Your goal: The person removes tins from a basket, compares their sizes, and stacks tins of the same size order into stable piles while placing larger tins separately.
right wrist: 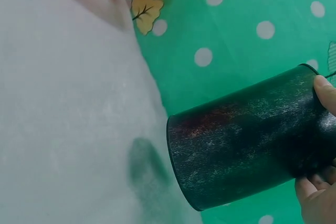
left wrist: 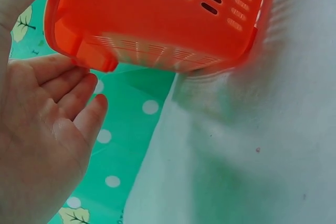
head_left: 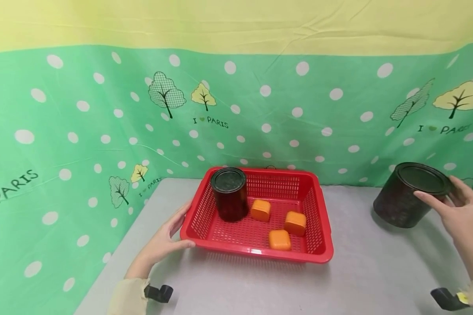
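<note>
My left hand [head_left: 163,239] grips the left end of a red plastic basket [head_left: 256,250], its thumb along the front corner and its fingers at the left rim. In the left wrist view the fingertips touch the underside of the basket rim [left wrist: 94,59]. A black can [head_left: 229,199] stands upright inside the basket, at its left. At the far right my right hand [head_left: 463,210] holds a second black can [head_left: 402,199] by its top end, thumb and fingers on opposite sides. This can [right wrist: 241,137] is tilted, with its lower end just over the tabletop.
Several orange rounded blocks [head_left: 279,240] lie in the basket, right of the upright can. Green dotted cloth [head_left: 260,118] hangs behind and to the left of the grey tabletop [head_left: 260,293]. Between basket and tilted can runs a stretch of tabletop.
</note>
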The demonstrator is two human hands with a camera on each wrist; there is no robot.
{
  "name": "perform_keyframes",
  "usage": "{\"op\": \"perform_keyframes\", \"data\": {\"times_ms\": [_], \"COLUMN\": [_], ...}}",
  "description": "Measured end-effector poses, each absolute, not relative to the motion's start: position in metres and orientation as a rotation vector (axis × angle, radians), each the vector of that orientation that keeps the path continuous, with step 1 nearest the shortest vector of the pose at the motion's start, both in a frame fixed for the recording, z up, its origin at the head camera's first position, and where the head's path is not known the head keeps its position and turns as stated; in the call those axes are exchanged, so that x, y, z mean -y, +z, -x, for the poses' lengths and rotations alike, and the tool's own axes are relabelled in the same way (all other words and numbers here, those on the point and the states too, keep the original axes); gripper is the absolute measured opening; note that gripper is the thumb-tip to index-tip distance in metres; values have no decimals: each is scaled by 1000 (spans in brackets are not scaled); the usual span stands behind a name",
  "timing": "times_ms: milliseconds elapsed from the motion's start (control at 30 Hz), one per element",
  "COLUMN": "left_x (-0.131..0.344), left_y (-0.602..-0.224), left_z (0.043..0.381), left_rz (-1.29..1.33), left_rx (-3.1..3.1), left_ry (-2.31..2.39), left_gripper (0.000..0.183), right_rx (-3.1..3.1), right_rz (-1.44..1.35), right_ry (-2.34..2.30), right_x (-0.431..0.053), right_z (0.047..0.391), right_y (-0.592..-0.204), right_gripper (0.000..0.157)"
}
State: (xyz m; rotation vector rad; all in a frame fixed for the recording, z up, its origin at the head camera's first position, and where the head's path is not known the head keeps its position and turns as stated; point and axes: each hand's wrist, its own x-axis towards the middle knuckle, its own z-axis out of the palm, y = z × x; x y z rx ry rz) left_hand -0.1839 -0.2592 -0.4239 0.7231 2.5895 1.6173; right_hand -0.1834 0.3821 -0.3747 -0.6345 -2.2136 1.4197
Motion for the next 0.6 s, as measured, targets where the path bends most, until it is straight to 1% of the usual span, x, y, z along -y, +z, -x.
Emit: {"op": "perform_keyframes", "data": {"times_ms": [233, 600], "left_x": [257, 258], "left_y": [-429, -431], "left_z": [183, 183], "left_rz": [-719, -718], "left_rx": [-2549, -2546], "left_ry": [1672, 1711], "left_gripper": [97, 97], "right_rx": [2200, 2221], "right_rz": [630, 624], "right_ry": [1452, 1467], "right_x": [-389, -394], "right_z": [186, 190], "right_y": [-391, -409], "right_gripper": [86, 86]}}
